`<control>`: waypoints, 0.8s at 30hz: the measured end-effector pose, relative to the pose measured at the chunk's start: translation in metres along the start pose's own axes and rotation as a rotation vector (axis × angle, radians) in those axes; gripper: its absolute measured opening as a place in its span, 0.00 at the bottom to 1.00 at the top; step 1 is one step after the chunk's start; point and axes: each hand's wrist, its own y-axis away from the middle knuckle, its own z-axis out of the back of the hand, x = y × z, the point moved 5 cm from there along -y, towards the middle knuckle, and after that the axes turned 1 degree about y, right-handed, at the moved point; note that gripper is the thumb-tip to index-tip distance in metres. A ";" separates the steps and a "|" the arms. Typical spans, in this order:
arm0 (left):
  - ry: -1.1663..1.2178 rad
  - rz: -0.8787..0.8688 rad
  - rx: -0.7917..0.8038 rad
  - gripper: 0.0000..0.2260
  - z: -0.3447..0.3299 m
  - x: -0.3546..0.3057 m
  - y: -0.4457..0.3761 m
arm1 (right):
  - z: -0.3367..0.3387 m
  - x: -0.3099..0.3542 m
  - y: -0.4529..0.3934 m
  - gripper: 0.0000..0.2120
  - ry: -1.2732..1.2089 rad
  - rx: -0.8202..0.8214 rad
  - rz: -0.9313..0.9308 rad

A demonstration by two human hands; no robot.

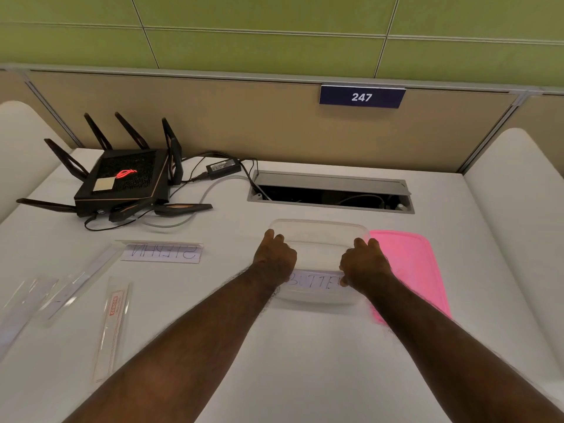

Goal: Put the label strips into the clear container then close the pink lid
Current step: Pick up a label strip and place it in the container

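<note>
A clear rectangular container [317, 233] sits open on the white table, right of centre. Both hands are over it: my left hand [274, 254] at its left side, my right hand [364, 261] at its right side. Between them they hold a white handwritten label strip [316, 280] by its two ends, at the container's near edge. The pink lid [409, 270] lies flat on the table just right of the container. Another handwritten strip in a clear holder [161, 252] lies to the left. Several clear strips [70, 288] and a red-printed one [113, 325] lie at far left.
A black router [122, 181] with antennas and its power brick [224, 168] and cables occupy the back left. An open cable hatch [331, 192] is set into the table behind the container. A tan partition with a "247" sign [362, 97] closes the back.
</note>
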 end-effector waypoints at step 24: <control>0.645 0.395 -0.673 0.15 0.006 0.074 0.131 | 0.098 0.057 -0.001 0.18 -0.381 -0.353 0.015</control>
